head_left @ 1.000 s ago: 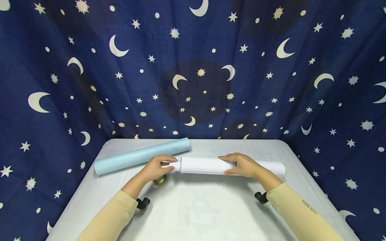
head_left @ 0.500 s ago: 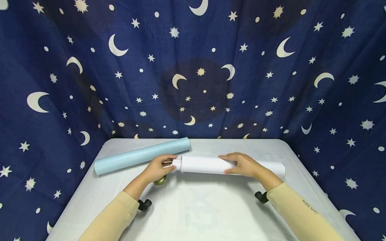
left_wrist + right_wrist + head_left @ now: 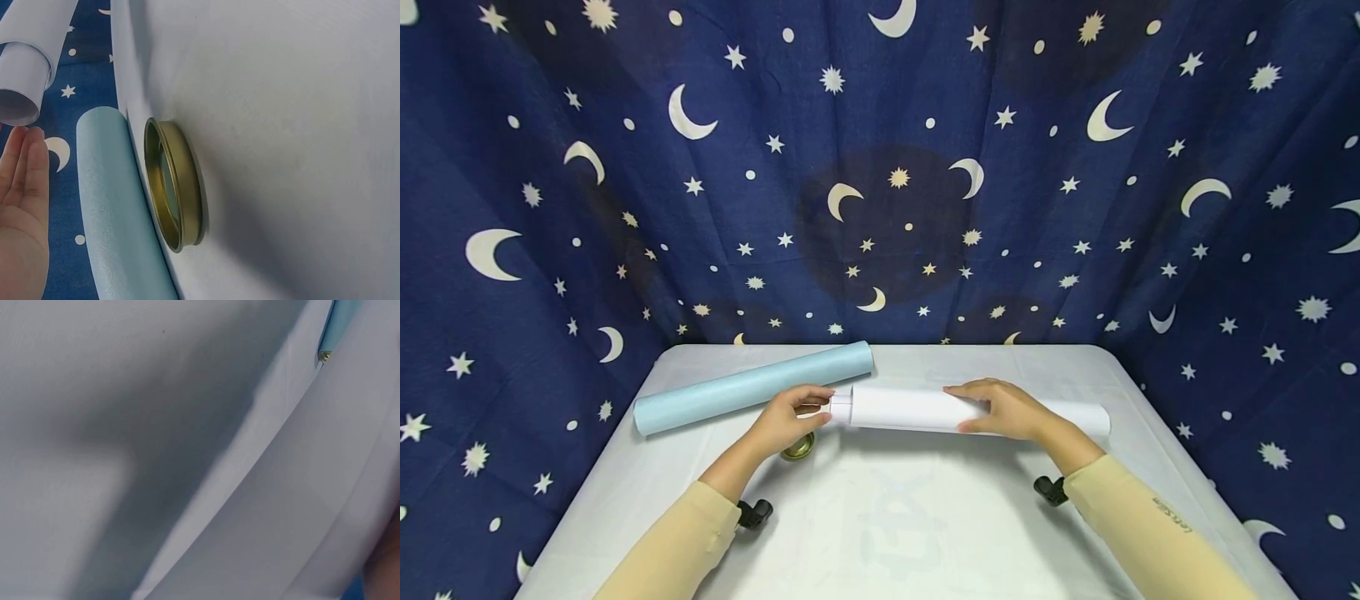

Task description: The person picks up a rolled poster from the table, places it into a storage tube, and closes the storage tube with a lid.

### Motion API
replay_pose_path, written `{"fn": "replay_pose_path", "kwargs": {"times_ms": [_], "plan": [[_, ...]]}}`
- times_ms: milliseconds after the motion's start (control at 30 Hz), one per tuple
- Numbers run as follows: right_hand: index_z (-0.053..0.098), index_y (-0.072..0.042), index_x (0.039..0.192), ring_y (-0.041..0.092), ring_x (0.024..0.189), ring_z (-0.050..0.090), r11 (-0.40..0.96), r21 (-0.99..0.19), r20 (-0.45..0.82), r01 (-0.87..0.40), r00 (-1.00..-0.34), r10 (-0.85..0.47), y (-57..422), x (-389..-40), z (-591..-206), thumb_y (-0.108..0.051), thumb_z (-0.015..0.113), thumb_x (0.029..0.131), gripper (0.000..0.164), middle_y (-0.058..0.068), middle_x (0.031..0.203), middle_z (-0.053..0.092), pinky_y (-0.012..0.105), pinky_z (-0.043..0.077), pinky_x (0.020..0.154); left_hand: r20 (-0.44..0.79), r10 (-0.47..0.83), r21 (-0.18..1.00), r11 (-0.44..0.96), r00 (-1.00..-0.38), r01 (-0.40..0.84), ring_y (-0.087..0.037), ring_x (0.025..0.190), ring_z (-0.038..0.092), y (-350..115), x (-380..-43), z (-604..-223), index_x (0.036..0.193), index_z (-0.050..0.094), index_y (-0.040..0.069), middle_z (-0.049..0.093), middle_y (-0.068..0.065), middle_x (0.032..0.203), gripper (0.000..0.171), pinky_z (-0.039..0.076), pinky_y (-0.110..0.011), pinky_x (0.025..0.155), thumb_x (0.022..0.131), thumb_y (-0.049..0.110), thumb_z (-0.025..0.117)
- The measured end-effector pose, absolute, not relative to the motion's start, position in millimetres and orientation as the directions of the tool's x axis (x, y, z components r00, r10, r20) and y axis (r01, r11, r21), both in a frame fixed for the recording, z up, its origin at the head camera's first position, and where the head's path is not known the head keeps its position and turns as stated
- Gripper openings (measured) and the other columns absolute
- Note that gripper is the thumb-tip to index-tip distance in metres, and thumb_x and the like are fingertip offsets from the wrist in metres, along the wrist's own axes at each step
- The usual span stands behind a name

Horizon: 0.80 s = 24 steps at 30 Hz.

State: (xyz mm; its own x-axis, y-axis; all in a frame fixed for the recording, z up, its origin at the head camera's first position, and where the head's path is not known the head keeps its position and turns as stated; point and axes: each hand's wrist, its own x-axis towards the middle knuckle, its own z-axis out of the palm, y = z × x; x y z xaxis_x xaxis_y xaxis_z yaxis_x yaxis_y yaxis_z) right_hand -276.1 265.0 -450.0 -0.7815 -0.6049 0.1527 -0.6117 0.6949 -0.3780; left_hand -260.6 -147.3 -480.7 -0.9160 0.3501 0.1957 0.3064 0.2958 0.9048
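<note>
A white paper roll [image 3: 902,407] lies crosswise in the head view, with a narrower inner roll [image 3: 841,409] sticking out of its left end. My right hand [image 3: 1006,410] grips the outer roll from above, fingers on the far side and thumb on the near side. At the inner roll's left end is my left hand [image 3: 792,417], thumb and fingers apart. In the left wrist view the fingers [image 3: 31,169] are straight, tips right at the rim of the inner roll's hollow end [image 3: 22,107]. The right wrist view shows mostly the outer roll's side [image 3: 275,487].
Behind my left hand a light blue roll [image 3: 752,389] lies aslant on the white table [image 3: 880,517]. A shallow round gold-coloured lid [image 3: 178,184] sits close by that hand. A dark blue curtain [image 3: 880,208] with moons and stars encloses the table's back and sides.
My left hand first shifted slightly right along the inner roll, then drew back left. A shorter stretch of inner roll shows than a second ago. My right hand keeps its place.
</note>
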Motion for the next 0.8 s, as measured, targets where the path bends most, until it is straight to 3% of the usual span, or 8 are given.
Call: {"fn": "replay_pose_path", "kwargs": {"times_ms": [200, 800], "plan": [[0.061, -0.026, 0.141, 0.027, 0.122, 0.059, 0.699, -0.374, 0.152, -0.61, -0.783, -0.603, 265.3, -276.4, -450.3, -0.06, 0.076, 0.079, 0.072, 0.003, 0.131, 0.065, 0.049, 0.046, 0.103, 0.211, 0.352, 0.903, 0.287, -0.912, 0.32, -0.044, 0.117, 0.061, -143.5, -261.7, -482.0, 0.126, 0.066, 0.002, 0.066, -0.017, 0.125, 0.038, 0.052, -0.044, 0.098, 0.089, 0.008, 0.076], [0.06, -0.026, 0.142, 0.027, 0.124, 0.058, 0.702, -0.374, 0.134, -0.606, -0.785, -0.605, 261.9, -275.2, -449.0, -0.061, 0.074, 0.08, 0.072, 0.003, 0.133, 0.065, 0.05, 0.045, 0.104, 0.226, 0.335, 0.869, 0.355, -0.915, 0.345, -0.036, 0.112, 0.065, -128.4, -260.9, -483.1, 0.119, 0.072, 0.012, 0.069, -0.005, 0.122, 0.033, 0.053, -0.039, 0.096, 0.089, 0.022, 0.079]]}}
